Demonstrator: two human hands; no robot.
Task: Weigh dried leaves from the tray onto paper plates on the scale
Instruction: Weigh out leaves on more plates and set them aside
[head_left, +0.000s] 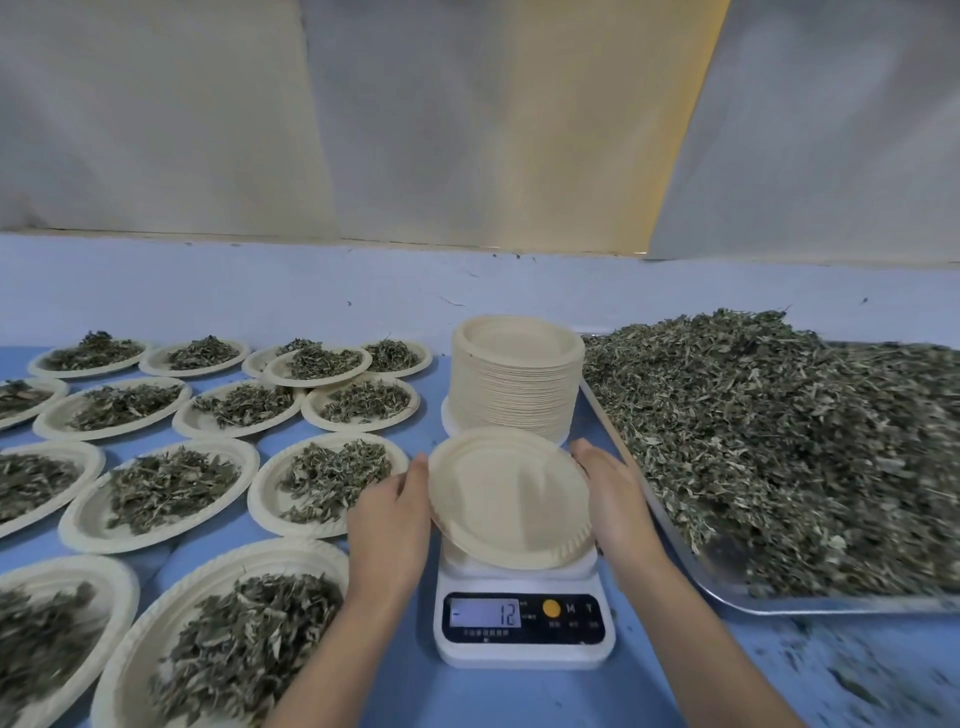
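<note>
A left hand (387, 512) and a right hand (615, 499) pinch opposite rims of an empty paper plate (506, 499), tilted over the scale (524, 652) beneath the grip; set down askew, it could slide off or skew the reading, with dried leaves (779, 431) waiting in the tray (769, 605) right of the grip.

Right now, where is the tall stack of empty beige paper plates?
Centre of the head view: the paper-plate stack stands behind the white scale, left of the metal tray.
</note>
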